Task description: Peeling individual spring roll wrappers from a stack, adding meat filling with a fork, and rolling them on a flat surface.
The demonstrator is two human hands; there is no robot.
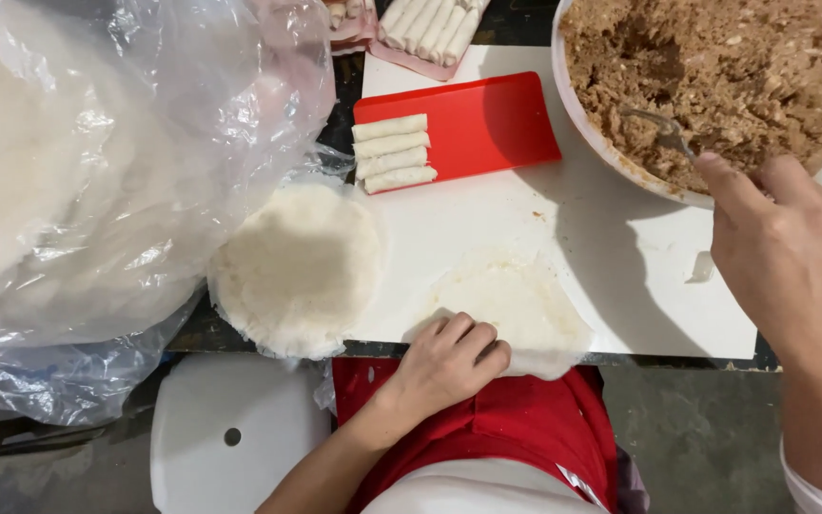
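Wrapper: thin round sheet, flat at the board's near edge.
Left hand: fingers curled, knuckles pressing the wrapper's near-left rim.
Right hand: closed around a fork dipped in the filling bowl, far right.
Wrapper stack: left, beside the bag.

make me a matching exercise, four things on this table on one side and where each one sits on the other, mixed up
Things:
1. four rolled white wrappers
2. metal fork
3. left hand
4. stack of round white wrappers

Places:
A. in the white bowl of brown filling
B. on the single flat wrapper
C. on the red plastic tray
D. beside the clear plastic bag

Pairs: 1-C, 2-A, 3-B, 4-D
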